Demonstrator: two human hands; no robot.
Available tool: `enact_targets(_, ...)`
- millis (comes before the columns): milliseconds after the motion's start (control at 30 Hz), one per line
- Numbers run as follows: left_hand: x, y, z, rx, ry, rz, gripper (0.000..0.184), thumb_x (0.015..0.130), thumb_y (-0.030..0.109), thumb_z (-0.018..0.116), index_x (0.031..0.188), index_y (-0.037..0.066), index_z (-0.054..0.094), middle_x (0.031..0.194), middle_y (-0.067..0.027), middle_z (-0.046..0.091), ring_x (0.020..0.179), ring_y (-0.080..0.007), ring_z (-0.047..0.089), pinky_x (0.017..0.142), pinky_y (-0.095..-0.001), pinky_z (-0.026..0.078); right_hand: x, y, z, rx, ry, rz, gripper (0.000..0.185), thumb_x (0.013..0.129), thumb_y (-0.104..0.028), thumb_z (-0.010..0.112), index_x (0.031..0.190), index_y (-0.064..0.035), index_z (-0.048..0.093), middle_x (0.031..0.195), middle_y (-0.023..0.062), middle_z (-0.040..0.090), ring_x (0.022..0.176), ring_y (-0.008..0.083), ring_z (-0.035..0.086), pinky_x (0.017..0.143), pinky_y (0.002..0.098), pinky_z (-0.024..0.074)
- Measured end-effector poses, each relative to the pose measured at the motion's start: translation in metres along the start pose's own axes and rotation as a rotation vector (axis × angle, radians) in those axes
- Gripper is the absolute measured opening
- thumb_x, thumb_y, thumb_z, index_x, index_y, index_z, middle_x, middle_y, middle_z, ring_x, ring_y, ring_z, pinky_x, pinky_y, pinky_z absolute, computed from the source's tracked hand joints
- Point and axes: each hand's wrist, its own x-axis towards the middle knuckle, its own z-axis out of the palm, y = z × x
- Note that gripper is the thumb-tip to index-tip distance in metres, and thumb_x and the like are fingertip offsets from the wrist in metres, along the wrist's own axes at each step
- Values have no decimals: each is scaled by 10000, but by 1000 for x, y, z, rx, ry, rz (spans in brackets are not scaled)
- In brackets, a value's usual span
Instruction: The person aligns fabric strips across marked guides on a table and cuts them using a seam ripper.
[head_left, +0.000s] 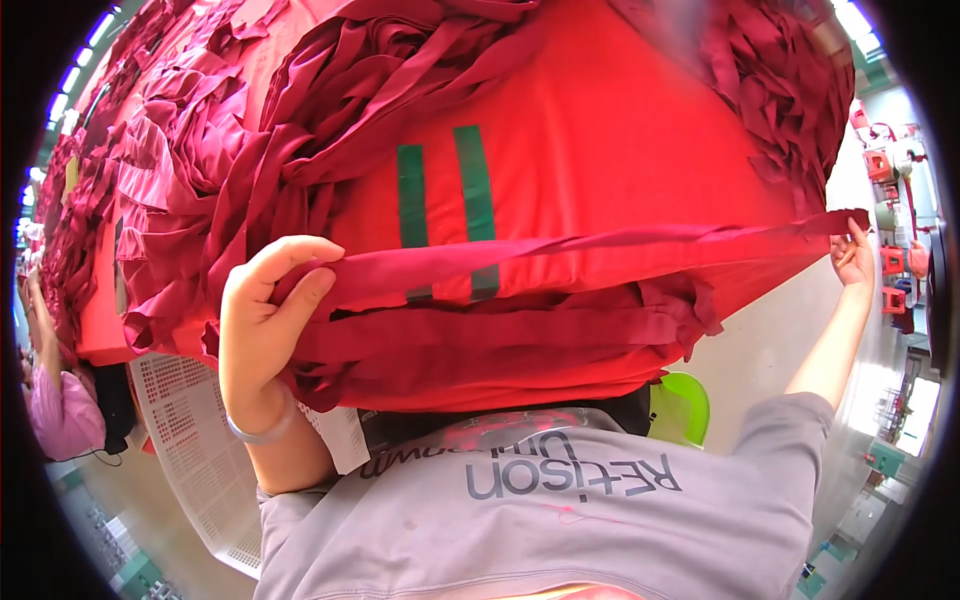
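A long dark-red fabric strip [600,240] is stretched between my two hands above the red-covered table [590,130]. My left hand [275,310] grips its left end between thumb and fingers. At the far right, out past the table edge, my right hand [853,252] pinches the other end with its fingertips. Below the held strip, a stack of similar strips [500,340] lies along the near edge, by my body. Two green tape bands [475,185] run across the red cover behind the strip.
Heaps of dark-red strips [190,150] cover the table's left side, and another heap [780,90] lies at the back right. A white perforated basket [200,450] stands below left, a green object [682,405] near my waist. Another person [65,405] is at far left.
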Motion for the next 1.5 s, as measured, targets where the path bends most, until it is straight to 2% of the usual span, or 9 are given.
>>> enact_targets(300,-2,-1,-8,-201,-116,67,120,801,-35,653,909,-38,600,837,-34,580,771,-99,530,747,-210,426,20,-17,-79,250,-292,14,279,962,-135,503,1224,-60,563,1203,40,607,544,32,358,427,147,276)
enact_targets(500,0,3,0,-155,15,76,254,733,-76,699,979,-41,647,918,-51,652,837,-86,586,768,-199,457,43,-28,-95,295,-545,-255,353,939,-345,479,923,-14,598,1056,126,608,974,255,602,501,287,410)
enact_targets(633,8,-12,-3,-257,126,49,358,833,-80,620,1185,-21,593,1007,-62,655,907,-90,599,823,-205,470,-51,-10,56,114,-464,-401,468,960,-446,404,674,-84,481,770,44,462,629,138,428,506,261,310)
enact_targets(767,9,-22,-9,-331,313,77,341,855,-72,592,1194,-46,574,1145,-111,632,998,-114,600,885,-224,470,-100,7,101,-443,-1008,-498,614,966,-476,408,451,-144,431,461,33,452,457,139,441,522,277,363)
enact_targets(833,8,-27,-11,-466,394,63,335,864,-60,587,1198,-36,576,1118,-109,643,976,-110,608,864,-216,477,-157,15,169,-933,-1134,48,477,843,-201,597,413,-66,440,529,133,605,379,157,523,378,287,387)
enact_targets(933,8,-23,-17,-696,400,68,348,877,-60,563,1224,-31,557,1024,-103,669,884,-113,637,819,-214,499,-185,63,184,-2415,-420,-247,281,801,-140,627,587,23,544,624,199,600,571,319,610,566,395,496)
enact_targets(1167,-1,-18,-12,-334,189,161,215,833,-69,590,1041,-51,641,958,-118,671,895,-167,640,826,-264,498,-85,45,89,-2309,844,-1120,430,946,-131,427,1342,19,350,1323,219,454,1181,360,498,902,434,469)
enact_targets(1367,12,-2,26,51,-24,50,303,828,-55,604,1126,-3,619,994,-100,688,909,-124,630,824,-233,470,-31,45,39,-2911,565,-386,462,925,-204,448,1384,-241,420,1516,-8,263,1446,263,-21,1008,630,314)
enact_targets(1500,8,-3,26,181,18,42,336,794,-46,630,1125,13,621,969,-124,685,866,-168,648,801,-262,484,-26,28,39,-2668,738,-2,362,920,-268,496,1279,-230,528,1530,-13,246,1396,318,244,956,670,331)
